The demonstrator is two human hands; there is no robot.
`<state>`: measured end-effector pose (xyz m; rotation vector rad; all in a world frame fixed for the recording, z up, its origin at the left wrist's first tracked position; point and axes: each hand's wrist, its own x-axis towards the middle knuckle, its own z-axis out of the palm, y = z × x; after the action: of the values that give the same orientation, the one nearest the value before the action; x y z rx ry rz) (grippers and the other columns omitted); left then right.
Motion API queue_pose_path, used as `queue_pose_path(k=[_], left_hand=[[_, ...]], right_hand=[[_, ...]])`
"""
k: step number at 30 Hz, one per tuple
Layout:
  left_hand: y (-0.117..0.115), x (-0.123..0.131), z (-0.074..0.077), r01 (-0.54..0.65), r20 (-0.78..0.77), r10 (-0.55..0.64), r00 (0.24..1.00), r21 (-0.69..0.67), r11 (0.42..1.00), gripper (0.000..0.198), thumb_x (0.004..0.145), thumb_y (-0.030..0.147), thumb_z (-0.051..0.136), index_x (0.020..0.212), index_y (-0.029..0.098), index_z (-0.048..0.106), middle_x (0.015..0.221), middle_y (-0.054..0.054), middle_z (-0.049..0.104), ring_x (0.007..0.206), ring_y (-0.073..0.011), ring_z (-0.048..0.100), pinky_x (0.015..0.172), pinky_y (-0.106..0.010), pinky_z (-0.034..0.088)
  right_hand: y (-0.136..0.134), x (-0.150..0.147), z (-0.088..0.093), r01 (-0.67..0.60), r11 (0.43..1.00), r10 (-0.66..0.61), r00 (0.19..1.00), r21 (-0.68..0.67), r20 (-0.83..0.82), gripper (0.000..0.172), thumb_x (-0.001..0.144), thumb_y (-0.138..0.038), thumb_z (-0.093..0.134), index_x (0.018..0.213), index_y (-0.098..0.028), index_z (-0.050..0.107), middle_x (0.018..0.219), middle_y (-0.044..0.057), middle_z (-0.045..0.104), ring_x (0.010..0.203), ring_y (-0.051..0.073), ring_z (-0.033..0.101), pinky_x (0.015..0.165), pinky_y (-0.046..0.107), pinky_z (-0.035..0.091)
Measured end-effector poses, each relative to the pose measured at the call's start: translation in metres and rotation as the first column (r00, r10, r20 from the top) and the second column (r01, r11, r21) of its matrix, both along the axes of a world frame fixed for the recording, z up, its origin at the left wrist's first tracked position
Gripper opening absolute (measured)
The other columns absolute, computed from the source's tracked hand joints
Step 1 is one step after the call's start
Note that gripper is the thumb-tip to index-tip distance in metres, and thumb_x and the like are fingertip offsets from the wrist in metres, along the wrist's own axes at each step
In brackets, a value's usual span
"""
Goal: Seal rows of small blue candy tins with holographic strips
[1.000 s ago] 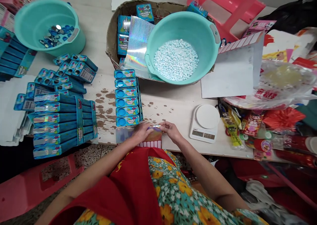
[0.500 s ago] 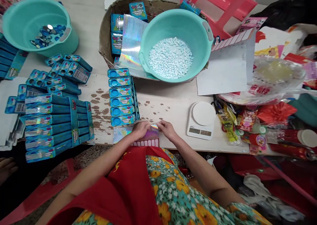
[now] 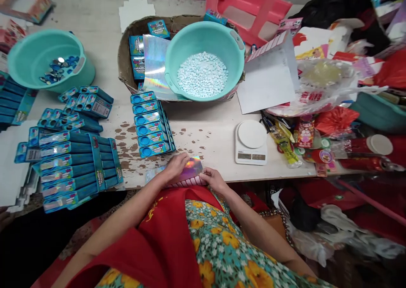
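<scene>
The shiny card (image 3: 191, 168) lies between the hands, long side across; left hand (image 3: 175, 166) and right hand (image 3: 214, 179) pinch its ends with curled fingers.

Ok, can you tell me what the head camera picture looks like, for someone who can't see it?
A person's left hand and right hand hold a shiny card at the near edge of a white table. Beyond it lie a row of blue boxes, a kitchen scale and a green bowl of small white sweets.

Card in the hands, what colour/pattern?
The card is holographic: silvery rainbow sheen, pink-purple patches. Best in the head view.
</scene>
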<state>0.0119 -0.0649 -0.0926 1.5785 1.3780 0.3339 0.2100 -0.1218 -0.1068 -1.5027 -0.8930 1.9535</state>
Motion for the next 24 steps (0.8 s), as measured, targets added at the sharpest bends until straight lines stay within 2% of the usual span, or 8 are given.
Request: queue_pose_path(k=[5,9,12,14,15,18,21,24], left_hand=[[0.003,-0.006,0.024,-0.134,0.235,0.156,0.959,-0.106,0.985,0.03,0.081,0.042,0.047,0.066,0.015,0.05,0.062,0.003,0.046,0.06,-0.0107,0.04,0.055,-0.022,0.03],[-0.01,-0.009,0.039,-0.273,0.449,0.389,0.805,-0.301,0.914,0.029,0.076,0.042,0.057,0.069,0.015,0.052,0.058,0.005,0.044,0.054,-0.0078,0.037,0.051,-0.02,0.026],[-0.024,-0.012,0.052,-0.345,0.578,0.492,0.651,-0.351,0.87,0.028,0.074,0.039,0.062,0.068,0.014,0.052,0.058,0.005,0.046,0.053,-0.0066,0.038,0.051,-0.018,0.028],[-0.033,-0.012,0.061,-0.378,0.656,0.523,0.545,-0.364,0.851,0.026,0.074,0.038,0.063,0.068,0.014,0.052,0.059,0.005,0.049,0.054,-0.0066,0.041,0.052,-0.018,0.031],[-0.037,-0.011,0.066,-0.397,0.688,0.531,0.494,-0.365,0.842,0.026,0.075,0.037,0.063,0.069,0.014,0.052,0.06,0.004,0.05,0.054,-0.0068,0.043,0.053,-0.018,0.033],[-0.049,0.005,0.079,-0.442,0.757,0.547,0.357,-0.379,0.813,0.024,0.076,0.036,0.063,0.071,0.015,0.052,0.063,0.003,0.053,0.058,-0.0074,0.047,0.057,-0.018,0.038],[-0.068,0.031,0.082,-0.46,0.771,0.588,0.243,-0.442,0.77,0.023,0.075,0.034,0.063,0.074,0.016,0.05,0.067,0.004,0.052,0.061,-0.0071,0.048,0.061,-0.018,0.041],[-0.089,0.049,0.077,-0.498,0.755,0.609,0.242,-0.442,0.746,0.023,0.078,0.037,0.058,0.075,0.017,0.048,0.071,0.003,0.052,0.066,-0.0084,0.05,0.066,-0.02,0.043]], right_hand=[[0.007,0.0,0.032,0.08,0.992,-0.075,0.996,0.095,-0.052,0.033,0.068,-0.047,0.067,0.078,-0.016,0.062,0.067,-0.002,0.06,0.06,0.011,0.051,0.058,0.023,0.039],[0.011,-0.004,0.057,0.008,0.96,-0.034,0.996,0.282,0.088,0.031,0.078,-0.046,0.057,0.086,-0.017,0.064,0.075,0.0,0.062,0.069,0.014,0.055,0.066,0.027,0.044],[-0.002,-0.014,0.078,-0.021,0.814,-0.276,0.866,0.581,0.418,0.034,0.08,-0.042,0.058,0.104,-0.019,0.062,0.105,0.007,0.061,0.1,0.022,0.054,0.089,0.037,0.043],[-0.02,-0.023,0.092,-0.061,0.688,-0.482,0.706,0.723,0.519,0.045,0.08,-0.04,0.06,0.12,-0.02,0.053,0.124,0.011,0.051,0.119,0.024,0.043,0.102,0.043,0.034],[-0.03,-0.029,0.098,-0.077,0.658,-0.528,0.661,0.749,0.532,0.051,0.081,-0.04,0.06,0.126,-0.02,0.048,0.13,0.012,0.045,0.124,0.024,0.038,0.106,0.044,0.03],[-0.06,-0.045,0.11,-0.084,0.697,-0.458,0.712,0.712,0.532,0.059,0.083,-0.041,0.056,0.135,-0.018,0.039,0.137,0.013,0.04,0.128,0.025,0.036,0.107,0.043,0.03],[-0.077,-0.055,0.117,-0.089,0.758,-0.305,0.827,0.646,0.472,0.045,0.088,-0.04,0.05,0.127,-0.018,0.048,0.124,0.011,0.054,0.115,0.023,0.05,0.098,0.037,0.04],[-0.083,-0.049,0.128,-0.164,0.772,-0.221,0.837,0.614,0.501,0.03,0.092,-0.035,0.043,0.109,-0.017,0.059,0.102,0.007,0.064,0.093,0.019,0.059,0.084,0.031,0.046]])
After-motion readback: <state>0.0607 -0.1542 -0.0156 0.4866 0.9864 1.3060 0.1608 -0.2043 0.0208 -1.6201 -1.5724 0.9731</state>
